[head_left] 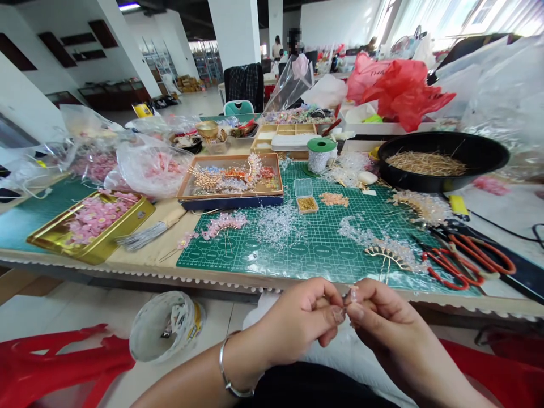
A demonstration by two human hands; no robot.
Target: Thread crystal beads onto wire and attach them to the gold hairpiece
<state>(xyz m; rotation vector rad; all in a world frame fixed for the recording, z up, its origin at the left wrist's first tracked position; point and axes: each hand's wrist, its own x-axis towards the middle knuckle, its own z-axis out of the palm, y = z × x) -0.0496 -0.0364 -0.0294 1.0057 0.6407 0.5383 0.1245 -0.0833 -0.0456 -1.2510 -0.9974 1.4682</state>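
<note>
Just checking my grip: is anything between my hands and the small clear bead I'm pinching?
Nothing visible stands in the way: your left hand and right hand both reach the small clear bead directly, though your fingers partly hide it.

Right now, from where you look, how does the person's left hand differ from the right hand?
The left hand wears a silver bangle at the wrist, while the right hand shows none. The left hand comes in from the lower left, the right hand from the lower right. Both are bare and meet at a small clear piece.
</note>
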